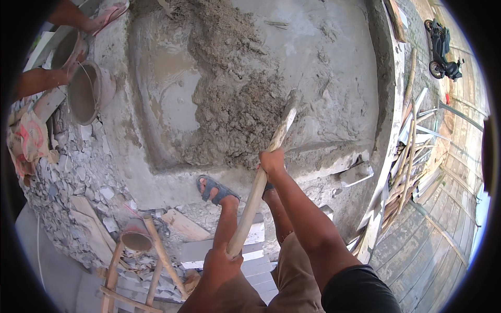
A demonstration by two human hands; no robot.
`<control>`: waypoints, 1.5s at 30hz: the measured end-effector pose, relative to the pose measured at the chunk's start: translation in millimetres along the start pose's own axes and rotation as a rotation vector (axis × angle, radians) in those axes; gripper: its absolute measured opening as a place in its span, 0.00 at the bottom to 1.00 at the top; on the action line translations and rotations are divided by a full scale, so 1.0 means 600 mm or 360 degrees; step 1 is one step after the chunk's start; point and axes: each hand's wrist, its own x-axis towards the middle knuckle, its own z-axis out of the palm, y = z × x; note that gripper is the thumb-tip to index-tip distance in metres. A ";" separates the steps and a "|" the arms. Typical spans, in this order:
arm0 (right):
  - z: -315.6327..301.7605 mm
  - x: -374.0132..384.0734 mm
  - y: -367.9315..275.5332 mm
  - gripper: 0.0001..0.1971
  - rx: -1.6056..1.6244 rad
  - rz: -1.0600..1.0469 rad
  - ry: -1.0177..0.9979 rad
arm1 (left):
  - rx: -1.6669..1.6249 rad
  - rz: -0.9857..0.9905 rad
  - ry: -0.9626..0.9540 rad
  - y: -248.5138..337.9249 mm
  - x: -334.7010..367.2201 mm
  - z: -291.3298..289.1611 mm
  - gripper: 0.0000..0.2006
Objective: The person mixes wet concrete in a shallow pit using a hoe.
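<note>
Head view: a person stands at the edge of a mixing patch and works a long tool into mortar.
Left hand (218,263): clenched around the near end of the handle (258,188), at 6 o'clock of the picture.
Right hand (272,160): clenched around the same handle higher up, near the centre.
Handle: a pale wooden pole, stiff, running from 6 o'clock up toward 12; it looks dry and rough, so the grip should not slip.
Tool head: buried in the mortar (235,104), its shape cannot be told.
Mortar: a wet grey heap just past 12 o'clock of the hands; I judge it heavy and sticky, so it will drag on the pole.
Hold: two hands well apart on the pole, as now, give good leverage.
Water: a shallow puddle (175,88) at 10 o'clock, touching the heap.
Edges: a low raised rim (334,164) lies at 3 o'clock, a sandalled foot (215,189) just beside the pole.
Room: open slab beyond the heap at 1 o'clock; buckets (86,91) and another person's hand at 10 o'clock; planks (412,156) at 3 o'clock.
</note>
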 end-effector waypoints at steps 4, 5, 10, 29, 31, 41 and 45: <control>0.074 -0.106 0.070 0.22 0.0054 -0.0076 0.0031 | 0.0131 -0.0031 -0.0011 -0.153 -0.038 -0.039 0.22; 0.088 -0.150 0.076 0.24 0.0062 -0.0065 -0.0002 | 0.0181 -0.0021 0.0019 -0.200 -0.054 -0.041 0.21; 0.046 -0.313 0.039 0.22 0.0284 0.0105 -0.0273 | 0.0258 0.0077 0.0079 -0.283 -0.098 -0.078 0.16; -0.296 0.270 -0.157 0.06 -0.0081 0.0154 0.0176 | -0.0191 0.0282 -0.0406 0.267 0.162 0.158 0.28; -0.232 0.216 -0.112 0.03 -0.0038 0.0231 0.0172 | -0.0172 0.0214 -0.0417 0.216 0.137 0.115 0.28; 0.082 -0.067 0.086 0.19 0.0648 0.0255 0.0311 | 0.0638 0.0483 -0.0255 -0.125 0.059 -0.203 0.25; 0.179 -0.221 0.048 0.23 0.0700 0.0194 0.0359 | 0.0498 0.0379 -0.0291 -0.230 0.025 -0.322 0.21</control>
